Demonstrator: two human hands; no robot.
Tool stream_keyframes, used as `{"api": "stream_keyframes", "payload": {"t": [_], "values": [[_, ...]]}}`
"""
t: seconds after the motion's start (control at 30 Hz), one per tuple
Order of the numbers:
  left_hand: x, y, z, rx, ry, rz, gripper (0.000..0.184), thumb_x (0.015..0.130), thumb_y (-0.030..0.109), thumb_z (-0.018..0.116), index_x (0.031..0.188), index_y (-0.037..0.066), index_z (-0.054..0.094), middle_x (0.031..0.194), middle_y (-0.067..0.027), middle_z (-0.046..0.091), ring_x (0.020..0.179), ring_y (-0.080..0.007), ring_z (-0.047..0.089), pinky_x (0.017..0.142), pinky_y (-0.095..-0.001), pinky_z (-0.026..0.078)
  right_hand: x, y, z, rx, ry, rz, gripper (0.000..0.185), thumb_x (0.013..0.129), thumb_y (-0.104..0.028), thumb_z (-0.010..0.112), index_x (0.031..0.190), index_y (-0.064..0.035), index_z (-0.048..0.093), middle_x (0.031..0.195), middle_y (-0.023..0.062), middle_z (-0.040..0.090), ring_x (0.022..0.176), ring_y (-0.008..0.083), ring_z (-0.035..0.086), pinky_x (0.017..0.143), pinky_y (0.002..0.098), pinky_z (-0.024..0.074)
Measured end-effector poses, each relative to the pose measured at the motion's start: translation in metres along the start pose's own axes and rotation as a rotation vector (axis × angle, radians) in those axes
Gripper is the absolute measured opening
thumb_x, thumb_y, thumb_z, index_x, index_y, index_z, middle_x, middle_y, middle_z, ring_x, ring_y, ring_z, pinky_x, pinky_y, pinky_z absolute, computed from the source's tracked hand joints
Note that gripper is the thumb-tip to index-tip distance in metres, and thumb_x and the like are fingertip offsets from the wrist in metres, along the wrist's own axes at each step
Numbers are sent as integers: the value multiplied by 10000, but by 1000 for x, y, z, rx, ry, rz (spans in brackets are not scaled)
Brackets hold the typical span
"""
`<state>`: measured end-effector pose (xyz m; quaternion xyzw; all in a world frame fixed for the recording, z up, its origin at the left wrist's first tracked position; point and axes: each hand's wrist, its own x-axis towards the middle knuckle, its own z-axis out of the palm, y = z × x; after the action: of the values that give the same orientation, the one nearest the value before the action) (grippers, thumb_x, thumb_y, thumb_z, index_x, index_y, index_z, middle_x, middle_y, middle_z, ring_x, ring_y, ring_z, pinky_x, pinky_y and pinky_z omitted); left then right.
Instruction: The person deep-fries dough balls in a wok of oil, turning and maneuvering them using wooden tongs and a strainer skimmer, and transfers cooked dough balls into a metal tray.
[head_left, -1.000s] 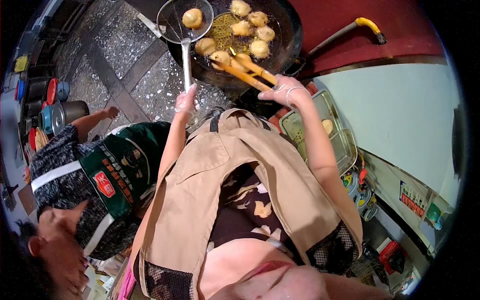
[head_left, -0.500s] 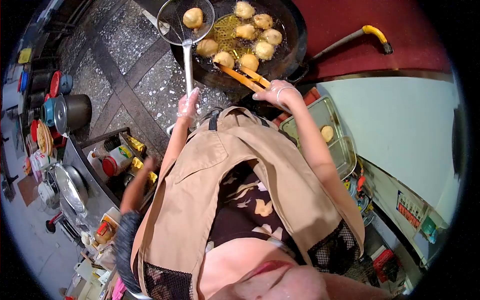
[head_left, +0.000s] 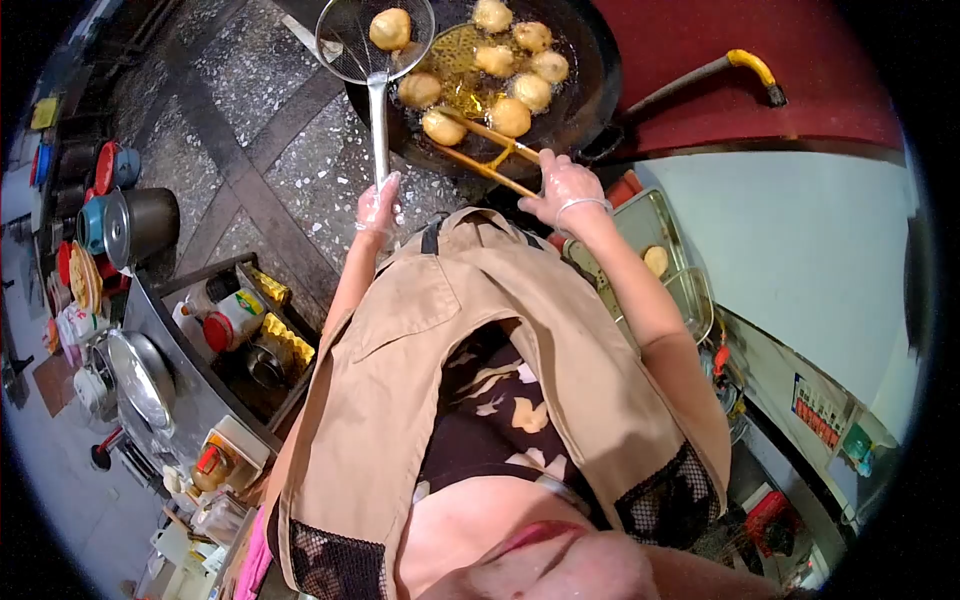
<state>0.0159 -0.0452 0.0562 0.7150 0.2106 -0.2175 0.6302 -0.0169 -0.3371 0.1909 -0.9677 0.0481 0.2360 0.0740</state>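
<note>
My left hand (head_left: 377, 207), in a clear plastic glove, is closed round the metal handle of a mesh strainer (head_left: 376, 100). One golden fried ball (head_left: 390, 30) lies in the strainer, held over the left edge of the wok (head_left: 595, 75). Gloved as well, my right hand (head_left: 568, 190) grips wooden tongs (head_left: 497, 157). The tong tips are spread on either side of a fried ball (head_left: 443, 127) near the wok's front edge; whether they press on it I cannot tell. Several other fried balls (head_left: 510, 117) float in the dark oil.
A long handle with a yellow grip (head_left: 750, 65) leans at the wok's right. Right of my body, a metal tray (head_left: 645, 215) holds a pale round piece (head_left: 655, 261). Jars stand in an open box at the left, beside a counter with a steel basin (head_left: 140, 375). A dark pot (head_left: 150, 225) stands further off.
The tongs have opened wider round the front ball, and my right hand has moved slightly right. Another person's hand and dark sleeve at the lower left have left the view.
</note>
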Motion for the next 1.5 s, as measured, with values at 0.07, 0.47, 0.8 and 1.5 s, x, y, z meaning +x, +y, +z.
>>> {"api": "stream_keyframes", "payload": {"t": [0.07, 0.47, 0.8, 1.5], "values": [[4, -3, -2, -5, -13, -13, 368, 805, 450, 643, 711, 113, 527, 570, 21, 468, 451, -90, 438, 407, -247, 357, 7, -1, 5, 117, -47, 98, 654, 699, -385, 717, 1137, 9, 434, 1055, 206, 567, 1018, 315, 569, 874, 398, 460], [13, -15, -12, 11, -80, 27, 404, 794, 476, 644, 685, 103, 534, 562, 18, 473, 452, -85, 432, 409, -248, 355, 21, -19, 37, 247, -130, 176, 640, 723, -410, 688, 1134, 19, 450, 1110, 222, 559, 1047, 339, 551, 884, 387, 456], [12, -14, -15, 16, -99, 27, 391, 798, 462, 646, 691, 104, 532, 565, 21, 474, 451, -88, 429, 411, -247, 351, 26, -30, 24, 291, -242, 222, 660, 731, -410, 675, 1188, 16, 461, 1160, 187, 566, 1070, 303, 560, 904, 373, 461], [12, -7, -20, 31, -116, 42, 370, 805, 428, 650, 669, 106, 526, 549, 19, 464, 460, -88, 423, 413, -251, 345, 12, -31, 31, 294, -266, 236, 640, 761, -368, 648, 1217, 30, 440, 1178, 216, 552, 1090, 325, 548, 912, 380, 463]]}}
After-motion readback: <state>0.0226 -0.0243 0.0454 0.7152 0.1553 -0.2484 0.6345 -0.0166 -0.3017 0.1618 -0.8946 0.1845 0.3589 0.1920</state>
